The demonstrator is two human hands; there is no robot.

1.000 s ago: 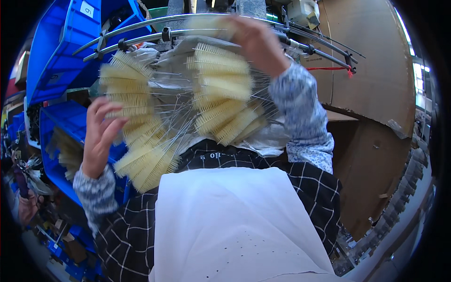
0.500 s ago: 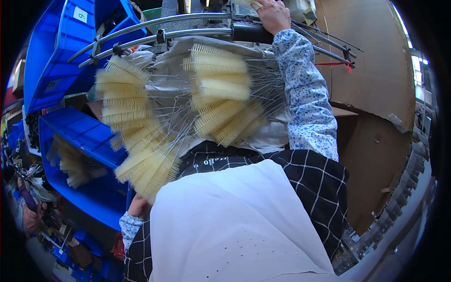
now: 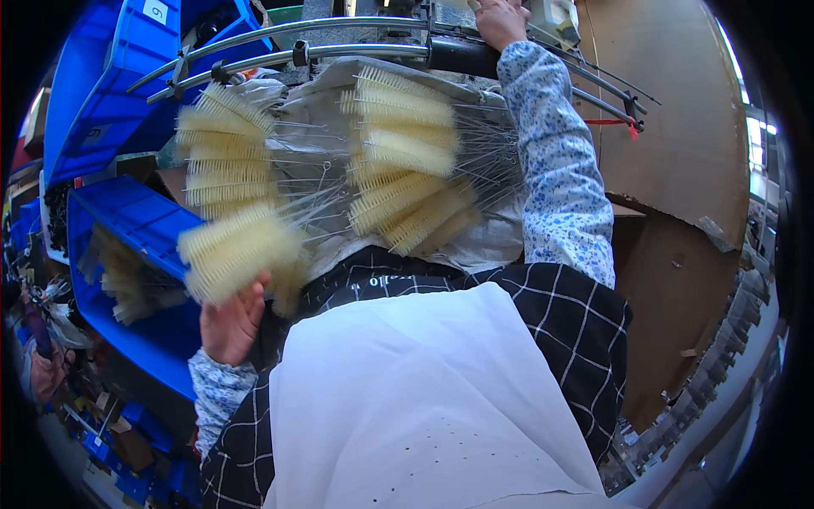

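My left hand (image 3: 231,327) is at the lower left, palm up with fingers stretched out. Its fingertips touch the lower edge of a blurred bundle of cream bristle brushes (image 3: 233,250) with thin wire stems. More such brushes (image 3: 225,157) lie in a column just beyond it, stems to the right. A second pile of brushes (image 3: 403,148) rests in the middle on a whitish cloth (image 3: 326,93). My right hand (image 3: 500,24) reaches past the metal rails at the top, fingers bent and partly cut off by the picture's edge, beside a pale piece; what they grip is hidden.
Two curved metal rails (image 3: 365,53) cross the far side. Blue bins (image 3: 110,93) stand at the left; a lower blue bin (image 3: 140,220) holds more brushes. Large cardboard (image 3: 670,127) stands at the right. A red tie (image 3: 632,129) hangs on the rail's end.
My left hand has come out from under the near brushes, moving up and left, and its fingers now show. Those brushes have shifted up and left. My right hand stays at the top.
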